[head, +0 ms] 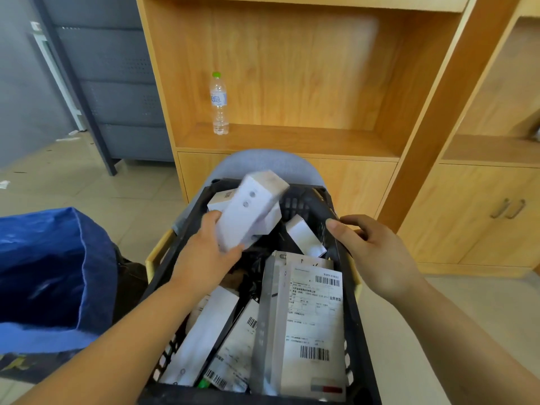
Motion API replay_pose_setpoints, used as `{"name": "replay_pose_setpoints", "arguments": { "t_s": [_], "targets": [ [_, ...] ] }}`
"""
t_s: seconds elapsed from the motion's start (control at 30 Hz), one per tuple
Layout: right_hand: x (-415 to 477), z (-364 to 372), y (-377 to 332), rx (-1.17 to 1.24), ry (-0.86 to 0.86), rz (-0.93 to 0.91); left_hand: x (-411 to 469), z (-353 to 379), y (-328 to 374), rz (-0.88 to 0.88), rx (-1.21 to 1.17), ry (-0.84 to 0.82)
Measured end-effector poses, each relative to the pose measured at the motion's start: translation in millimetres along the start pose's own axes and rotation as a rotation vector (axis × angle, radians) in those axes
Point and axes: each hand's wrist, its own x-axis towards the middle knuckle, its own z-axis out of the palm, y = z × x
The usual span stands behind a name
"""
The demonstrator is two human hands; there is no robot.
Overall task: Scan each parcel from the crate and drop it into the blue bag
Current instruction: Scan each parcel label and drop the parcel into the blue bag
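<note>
— What are the hands doing?
— The left hand (204, 252) is clamped on the lower end of a white oblong cardboard box (251, 206), thumb across the near face. It holds the box tilted above the heap. The box is blurred. The right hand (377, 255) is well apart from it at three o'clock. Its thumb is inside and its fingers are over the rim of the black slatted plastic crate (355, 323), I'd judge to steady the crate on its seat.
— So that box is the parcel in hand?
— Looks so. It's up out of the pile, and I can't tell whether it's been scanned. No scanner shows anywhere.
— Much left in there?
— Plenty. A tall grey packet with a white shipping label (306, 317) lies at five o'clock in the crate, barcodes up. More white cartons lie beside it.
— The bag?
— The blue woven plastic bag (58, 273) stands at nine o'clock, just beside the crate, mouth gaping. That's handy for a short drop from the left hand.
— Beyond?
— The crate rests on a grey padded chair (263, 162). At twelve o'clock a clear water bottle with a green cap (219, 103) stands on a light wooden shelf unit (292, 138).
</note>
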Motion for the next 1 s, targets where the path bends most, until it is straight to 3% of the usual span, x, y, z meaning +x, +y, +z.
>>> {"name": "replay_pose_setpoints", "arguments": {
  "t_s": [0.1,0.23,0.43,0.6,0.7,0.87,1.0],
  "targets": [
    [-18,-2,-3,0.091,0.022,0.023,-20,-17,3,-0.104,-0.339,0.040],
    [-41,-2,-5,0.158,-0.036,0.071,-45,-33,-5,-0.232,-0.619,0.061],
    [-69,1,-10,0.170,-0.201,0.148,-77,-45,-22,-0.428,-0.820,-0.006],
    [-81,4,-21,0.298,-0.266,0.324,-87,-52,-31,-0.453,-0.864,-0.038],
    [-84,5,-26,0.359,-0.271,0.367,-91,-54,-28,-0.363,-0.688,0.019],
    [-83,6,-28,0.311,-0.247,0.335,-89,-52,-30,0.020,0.045,0.207],
    [-81,6,-19,0.327,-0.205,0.300,-89,-26,-37,0.273,0.455,0.180]
  ]
}}
